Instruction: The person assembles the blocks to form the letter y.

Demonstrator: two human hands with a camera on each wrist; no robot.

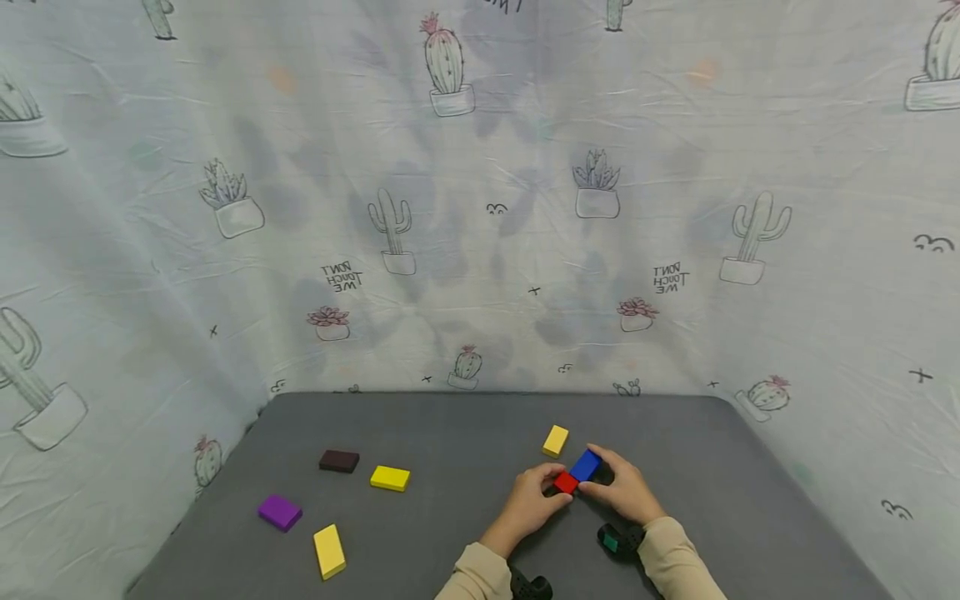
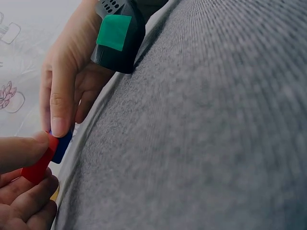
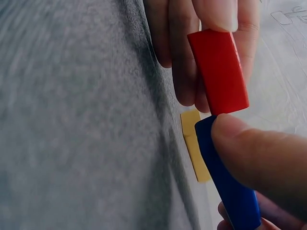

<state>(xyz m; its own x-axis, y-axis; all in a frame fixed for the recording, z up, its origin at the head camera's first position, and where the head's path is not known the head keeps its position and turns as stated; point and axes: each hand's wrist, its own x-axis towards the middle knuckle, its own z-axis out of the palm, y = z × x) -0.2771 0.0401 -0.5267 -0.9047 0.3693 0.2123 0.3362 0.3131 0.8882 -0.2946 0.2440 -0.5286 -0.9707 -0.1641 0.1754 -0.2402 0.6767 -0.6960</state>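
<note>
Far left on the grey tabletop (image 1: 427, 542): purple block (image 1: 281, 512), lying flat, well apart from the hands. Next, nearer the person, front yellow block (image 1: 330, 552); farther back, dark brown block (image 1: 339, 461), with middle yellow block (image 1: 390, 477) just right of it. None of these four is touched.

Left hand (image 1: 527, 504): thumb and fingers clamped on red block (image 1: 566, 482), gripping its outer end. Rear yellow block (image 1: 555, 441) lies beyond the hands, near but apart. Red block sits between the hands, its free end against the near end of blue block (image 1: 586, 464). Right hand (image 1: 626, 493): thumb and fingers clamped on blue block, thumb tip close to the joint. Cannot tell whether the pair clears the cloth.

Risks (judged): red is held near one end, so a push from blue could pivot it out of the pinch. In the right wrist view the ends meet at an angle; pressure there could make them slide past each other. Right thumb may get caught at the seam. A forward drift of the knuckles could nudge rear yellow block.
</note>
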